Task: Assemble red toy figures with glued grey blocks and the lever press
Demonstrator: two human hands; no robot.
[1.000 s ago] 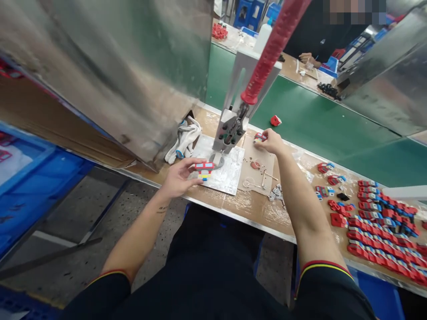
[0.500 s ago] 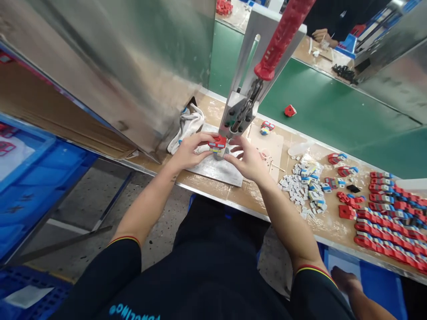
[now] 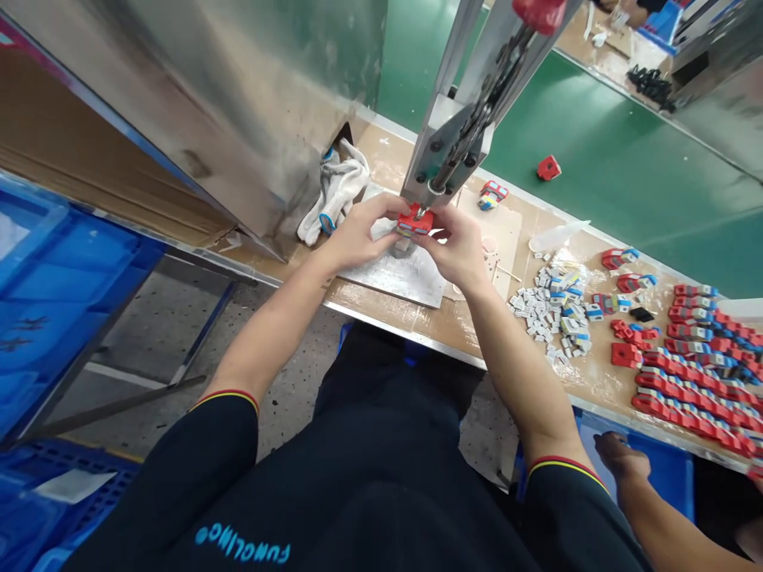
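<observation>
A red toy part (image 3: 415, 221) with a light strip along its front sits under the tip of a metal press (image 3: 448, 151), above a metal plate (image 3: 411, 280). My left hand (image 3: 365, 230) grips its left side between thumb and fingers. On its right side my right hand (image 3: 458, 242) holds it the same way, fingertips partly hidden behind it. The press has a red handle (image 3: 540, 12) at the top of the view. Another red and blue toy part (image 3: 493, 195) lies to the right of the press.
White gloves (image 3: 342, 187) lie left of the plate. Right are small white pieces (image 3: 540, 310), rows of red toy parts (image 3: 691, 397) and a black piece (image 3: 642, 314). One red part (image 3: 548, 168) rests on the green surface (image 3: 602, 159). Another person's hand (image 3: 623, 457) shows lower right.
The camera view has shifted. The red handle stands higher in view, and the press tip now meets the top of the red toy part. My right hand has closed in on the part's right side.
</observation>
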